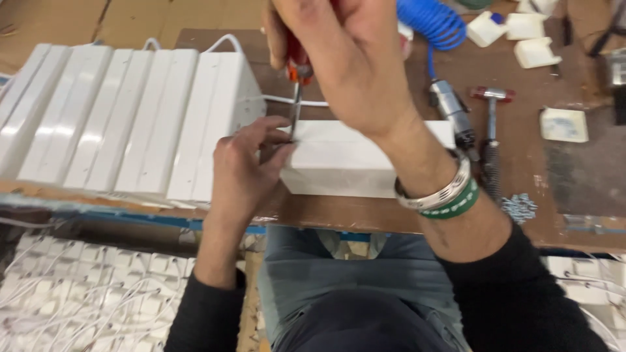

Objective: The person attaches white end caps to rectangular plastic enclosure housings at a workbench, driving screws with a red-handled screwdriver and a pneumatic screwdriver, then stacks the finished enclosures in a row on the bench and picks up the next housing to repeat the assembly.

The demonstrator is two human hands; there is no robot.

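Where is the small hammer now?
In the head view, the hammer lies on the workbench right of the right hand, beside the grey air tool.

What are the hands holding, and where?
Right hand grips the red-handled screwdriver by its handle; left hand pinches the left end of the white plastic box.

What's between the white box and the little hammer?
A grey power tool on a blue coiled hose lies between the white box and hammer, seen from the head view.
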